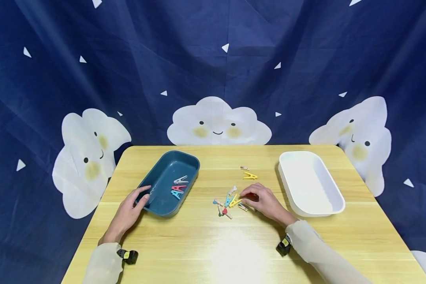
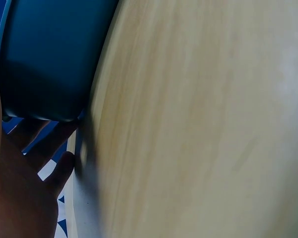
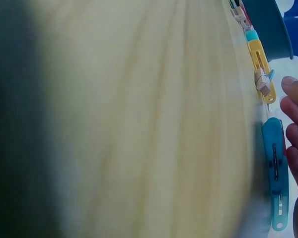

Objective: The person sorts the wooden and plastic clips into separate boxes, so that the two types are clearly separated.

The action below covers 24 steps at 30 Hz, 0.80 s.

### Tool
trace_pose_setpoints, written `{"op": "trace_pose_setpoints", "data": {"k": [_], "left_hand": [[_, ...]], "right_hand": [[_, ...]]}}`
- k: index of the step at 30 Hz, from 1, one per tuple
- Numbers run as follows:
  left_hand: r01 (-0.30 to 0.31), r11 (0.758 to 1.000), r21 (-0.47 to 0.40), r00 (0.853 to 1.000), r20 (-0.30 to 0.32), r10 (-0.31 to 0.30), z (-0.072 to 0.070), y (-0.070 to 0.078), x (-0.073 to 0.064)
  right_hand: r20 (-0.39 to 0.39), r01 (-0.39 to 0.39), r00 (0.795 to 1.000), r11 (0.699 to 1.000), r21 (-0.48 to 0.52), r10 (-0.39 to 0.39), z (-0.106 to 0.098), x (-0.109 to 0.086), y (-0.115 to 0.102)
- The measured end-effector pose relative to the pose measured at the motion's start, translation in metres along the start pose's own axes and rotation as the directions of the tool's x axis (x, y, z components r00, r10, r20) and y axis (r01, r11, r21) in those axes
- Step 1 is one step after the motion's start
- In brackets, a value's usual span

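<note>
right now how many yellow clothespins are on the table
2 visible: one yellow clothespin lies beyond the right hand, a second yellow clothespin to its left. More could be hidden under the hand.

A pale wooden table (image 1: 177,252) offers a bare passage in front, along the near edge between the forearms. On the left, a dark blue rectangular plastic tray (image 1: 174,165) has raised walls; the left hand (image 1: 129,211) holds its near left edge, and clothespins (image 1: 180,188) lie along its right side. Small wooden and coloured plastic clothespins (image 1: 233,202) crowd the middle, with the right hand (image 1: 264,201) over their right side. Bare wood separates this cluster from the blue tray. Right of that hand stands a white walled plastic tray (image 1: 309,181), open-topped.
</note>
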<state>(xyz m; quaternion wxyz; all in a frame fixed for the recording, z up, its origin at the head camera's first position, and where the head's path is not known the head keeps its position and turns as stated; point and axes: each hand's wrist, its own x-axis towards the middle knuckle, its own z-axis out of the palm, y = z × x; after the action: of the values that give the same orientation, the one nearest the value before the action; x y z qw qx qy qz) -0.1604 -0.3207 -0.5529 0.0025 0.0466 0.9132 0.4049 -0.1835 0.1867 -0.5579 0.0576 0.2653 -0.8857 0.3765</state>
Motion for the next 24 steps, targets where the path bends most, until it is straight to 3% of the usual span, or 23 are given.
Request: {"op": "trace_pose_setpoints", "data": {"k": [4, 12, 24], "left_hand": [[-0.006, 1.0, 0.006, 1.0, 0.0, 0.006, -0.0006, 0.0003, 0.0007], [0.001, 1.0, 0.002, 1.0, 0.001, -0.001, -0.0012, 0.002, 0.0006], [0.012, 1.0, -0.013, 1.0, 0.0, -0.012, -0.0003, 0.0015, -0.0015]], "right_hand": [[0.03, 0.0, 1.0, 1.0, -0.021, 0.001, -0.0002, 0.002, 0.0001], [0.058, 0.078, 0.996, 0.991, -0.108, -0.072, 0.0022, 0.0049, 0.0008], [0.063, 0.051, 0.997, 0.997, -0.052, -0.047, 0.0039, 0.0056, -0.0008]]}}
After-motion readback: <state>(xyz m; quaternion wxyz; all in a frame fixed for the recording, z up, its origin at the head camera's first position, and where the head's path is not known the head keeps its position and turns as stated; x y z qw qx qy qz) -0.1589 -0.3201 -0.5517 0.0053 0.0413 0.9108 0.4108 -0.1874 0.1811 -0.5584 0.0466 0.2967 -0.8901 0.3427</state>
